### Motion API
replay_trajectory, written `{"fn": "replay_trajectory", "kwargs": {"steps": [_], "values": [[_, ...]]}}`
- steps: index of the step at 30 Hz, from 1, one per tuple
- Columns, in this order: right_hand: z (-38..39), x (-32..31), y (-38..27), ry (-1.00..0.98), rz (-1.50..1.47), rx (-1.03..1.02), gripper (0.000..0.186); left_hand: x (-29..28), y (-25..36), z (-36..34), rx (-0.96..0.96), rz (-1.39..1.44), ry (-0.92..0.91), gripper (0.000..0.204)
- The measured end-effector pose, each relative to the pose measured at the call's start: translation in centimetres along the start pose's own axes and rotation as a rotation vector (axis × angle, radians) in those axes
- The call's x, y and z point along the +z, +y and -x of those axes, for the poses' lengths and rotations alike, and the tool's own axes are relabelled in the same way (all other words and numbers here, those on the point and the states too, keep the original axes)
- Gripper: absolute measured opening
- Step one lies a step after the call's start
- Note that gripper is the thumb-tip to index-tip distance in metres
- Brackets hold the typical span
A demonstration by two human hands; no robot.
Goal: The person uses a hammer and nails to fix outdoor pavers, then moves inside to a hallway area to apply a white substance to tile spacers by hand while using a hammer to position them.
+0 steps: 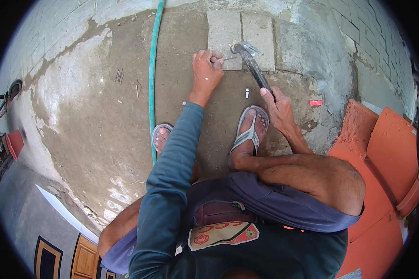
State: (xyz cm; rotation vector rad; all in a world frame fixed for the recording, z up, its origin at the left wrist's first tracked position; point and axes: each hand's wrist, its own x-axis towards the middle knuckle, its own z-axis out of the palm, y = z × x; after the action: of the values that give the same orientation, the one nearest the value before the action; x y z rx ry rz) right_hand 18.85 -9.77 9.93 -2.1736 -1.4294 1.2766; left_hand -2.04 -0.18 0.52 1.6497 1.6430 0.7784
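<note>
Left hand (206, 69) pinches a small nail (228, 58) at the near edge of the left paver (224, 37), fingers closed narrow around it, fingertips touching the concrete floor (97, 116). Right hand (278, 108) is wrapped tight on the hammer (252, 65) handle, low on the grip; the head sits just above and right of the nail, close to the paver seam. Cannot tell if the nail tip has bitten yet, too small.

Relative to the nail: second paver (259, 39) just right, green hose (152, 79) well left running away from the person, white bit (247, 93) near and toward the person, red scrap (315, 102) farther right, loose nails (119, 75) far left. Sandalled feet, right foot (250, 130) just under the right hand, left foot (161, 137) beside the hose. Orange chair (381, 153) at right edge.

To do this well, judging from the setup: keep the nail upright, hold it near the head with fingertips only, and start with light taps so a miss doesn't catch the fingers. Hammer face should land square, not the claw side. Likely risk is the nail skating off hard concrete or bending; aiming into the joint at the paver edge looks easier than solid slab. Pull the left hand clear once it stands by itself, then swing fuller from the wrist.
</note>
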Motion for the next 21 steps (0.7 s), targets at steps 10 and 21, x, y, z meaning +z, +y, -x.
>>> {"fn": "replay_trajectory", "kwargs": {"steps": [10, 21], "values": [[0.3, -0.2, -0.5, -0.055, 0.146, -0.016, 0.043, -0.2, 0.3, 0.0, -0.034, 0.054, -0.054, 0.021], [0.4, -0.8, -0.6, -0.009, 0.098, -0.04, 0.041, -0.4, 0.4, -0.2, -0.053, 0.041, -0.076, 0.025]]}}
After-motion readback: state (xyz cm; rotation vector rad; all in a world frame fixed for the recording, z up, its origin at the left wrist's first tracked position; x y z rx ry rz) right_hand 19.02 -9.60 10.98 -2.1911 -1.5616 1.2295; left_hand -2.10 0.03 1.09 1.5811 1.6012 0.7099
